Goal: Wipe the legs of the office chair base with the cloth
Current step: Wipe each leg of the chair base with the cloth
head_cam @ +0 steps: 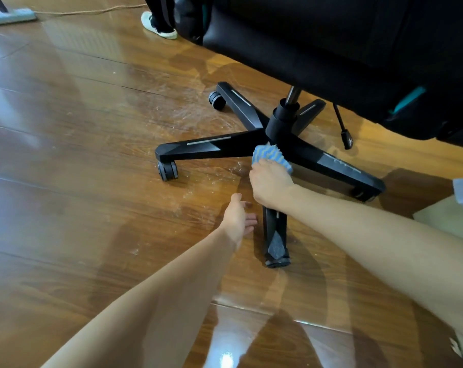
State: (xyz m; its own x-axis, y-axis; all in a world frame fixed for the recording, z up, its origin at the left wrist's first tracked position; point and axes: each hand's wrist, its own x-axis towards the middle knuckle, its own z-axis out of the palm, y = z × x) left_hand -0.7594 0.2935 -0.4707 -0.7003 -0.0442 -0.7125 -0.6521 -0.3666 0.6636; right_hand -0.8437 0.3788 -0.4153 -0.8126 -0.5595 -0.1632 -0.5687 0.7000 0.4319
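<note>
A black office chair base (211, 148) with several legs and castors stands on the wooden floor under a black seat (344, 43). My right hand (270, 184) presses a blue and grey striped cloth (271, 155) onto the near leg, close to the central hub (283, 120). The lower end of that near leg (276, 240) shows dusty grey below my wrist. My left hand (238, 217) hovers open just left of this leg, fingers apart and holding nothing.
The glossy floor (92, 155) has pale dust scattered left of the base. A height lever (343, 128) hangs under the seat. A person's foot in a white shoe (158, 25) stands at the back. A mop head (10, 15) lies far left.
</note>
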